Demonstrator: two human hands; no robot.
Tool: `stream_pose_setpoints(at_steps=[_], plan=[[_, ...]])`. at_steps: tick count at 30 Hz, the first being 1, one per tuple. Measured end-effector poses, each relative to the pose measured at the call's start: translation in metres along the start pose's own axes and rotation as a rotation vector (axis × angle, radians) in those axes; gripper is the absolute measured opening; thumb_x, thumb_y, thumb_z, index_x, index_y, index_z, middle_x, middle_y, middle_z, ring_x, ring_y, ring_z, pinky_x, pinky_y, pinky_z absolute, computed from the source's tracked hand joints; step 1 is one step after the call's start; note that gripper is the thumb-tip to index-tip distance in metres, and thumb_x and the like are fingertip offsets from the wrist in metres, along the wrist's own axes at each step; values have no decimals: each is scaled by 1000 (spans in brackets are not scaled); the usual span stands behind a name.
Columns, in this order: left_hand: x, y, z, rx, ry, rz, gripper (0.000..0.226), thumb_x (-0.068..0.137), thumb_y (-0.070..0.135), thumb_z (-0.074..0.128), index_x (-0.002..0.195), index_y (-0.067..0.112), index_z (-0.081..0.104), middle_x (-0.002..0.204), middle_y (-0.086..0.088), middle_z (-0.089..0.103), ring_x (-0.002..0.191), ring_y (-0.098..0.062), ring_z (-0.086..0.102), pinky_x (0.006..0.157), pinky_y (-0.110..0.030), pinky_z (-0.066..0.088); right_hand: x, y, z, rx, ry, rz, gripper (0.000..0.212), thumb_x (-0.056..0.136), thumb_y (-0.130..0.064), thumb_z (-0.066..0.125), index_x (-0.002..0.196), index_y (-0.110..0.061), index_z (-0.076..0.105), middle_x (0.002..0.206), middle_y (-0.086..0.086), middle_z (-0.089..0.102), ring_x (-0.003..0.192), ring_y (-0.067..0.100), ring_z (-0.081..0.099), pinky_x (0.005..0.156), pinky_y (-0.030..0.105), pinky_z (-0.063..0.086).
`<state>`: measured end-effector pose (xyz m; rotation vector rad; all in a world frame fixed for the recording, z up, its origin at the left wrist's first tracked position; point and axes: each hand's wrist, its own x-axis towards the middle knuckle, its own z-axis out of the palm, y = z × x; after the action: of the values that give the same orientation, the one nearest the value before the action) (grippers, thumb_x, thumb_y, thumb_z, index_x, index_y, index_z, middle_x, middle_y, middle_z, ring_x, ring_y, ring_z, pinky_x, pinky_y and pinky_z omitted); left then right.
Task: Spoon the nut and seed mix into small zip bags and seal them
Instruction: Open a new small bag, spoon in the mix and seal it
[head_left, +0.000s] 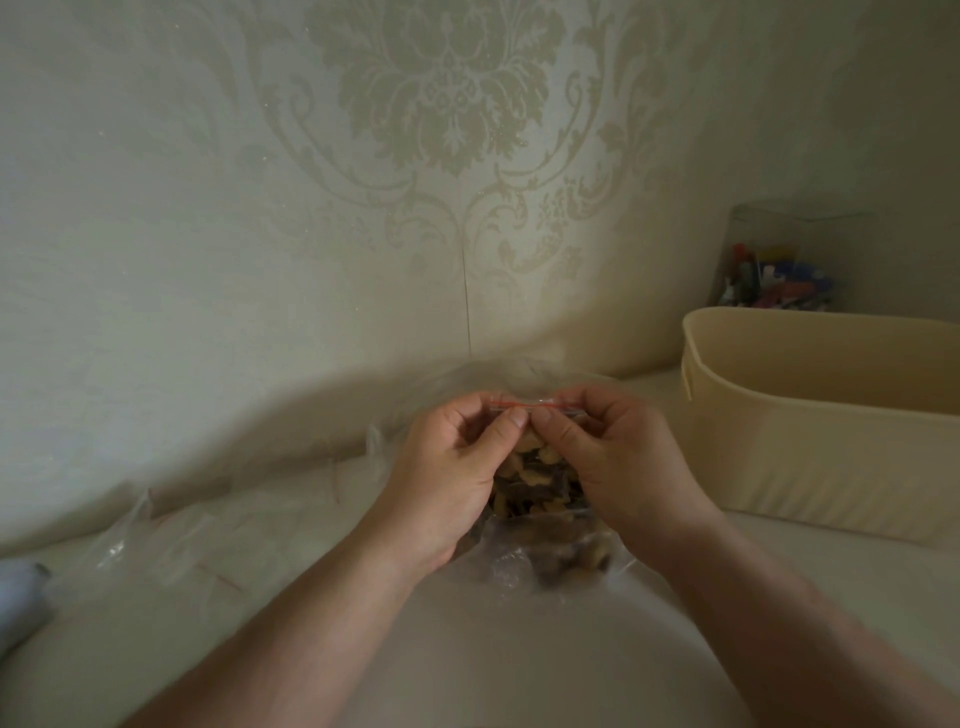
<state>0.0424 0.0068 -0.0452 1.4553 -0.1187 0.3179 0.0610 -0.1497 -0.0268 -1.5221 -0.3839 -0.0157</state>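
A small clear zip bag (535, 483) filled with nut and seed mix is held upright between both hands in the middle of the view. Its red zip strip (519, 404) runs across the top. My left hand (447, 478) pinches the strip from the left, thumb tip on the front. My right hand (618, 467) pinches it from the right, thumb tip beside the left one. Below the hands lies a larger clear bag (550, 564) holding more of the dark and tan mix, partly hidden by my wrists.
Several empty clear zip bags (171, 540) lie on the pale table at the left. A beige oval basket (810, 415) stands at the right, with a clear box of coloured pins (774, 280) behind it. Patterned wallpaper rises close behind. A pale object (21, 597) sits at the left edge.
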Motion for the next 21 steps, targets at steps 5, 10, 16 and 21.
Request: stream_pose_setpoints(at_steps=[5, 10, 16, 21], plan=[[-1, 2, 0, -20, -20, -4, 16, 101, 8, 64, 96, 14, 78, 98, -13, 79, 94, -25, 76, 86, -35, 62, 0, -2, 1, 20, -3, 4, 9, 94, -12, 72, 89, -17, 76, 82, 5, 80, 76, 19, 77, 68, 27, 62], [-3, 5, 0, -28, -38, 21, 20, 101, 7, 61, 96, 16, 78, 101, -10, 80, 98, -21, 77, 85, -28, 60, -1, -2, 0, 49, -36, 11, 10, 94, -12, 72, 91, -20, 78, 86, 8, 80, 82, 24, 79, 72, 31, 63], [-4, 6, 1, -4, -52, 4, 15, 100, 4, 63, 98, 12, 76, 98, -7, 81, 96, -18, 77, 84, -25, 59, 1, 0, -3, -18, -32, 23, 7, 97, -11, 71, 93, -14, 77, 83, 7, 79, 77, 20, 77, 67, 26, 60], [-2, 7, 1, -58, -6, -54, 17, 86, 29, 74, 94, 17, 83, 100, -15, 80, 95, -27, 73, 93, -48, 59, 2, -1, -4, 51, 5, 46, 8, 96, -12, 71, 89, -12, 75, 80, 8, 79, 72, 18, 76, 63, 27, 60]])
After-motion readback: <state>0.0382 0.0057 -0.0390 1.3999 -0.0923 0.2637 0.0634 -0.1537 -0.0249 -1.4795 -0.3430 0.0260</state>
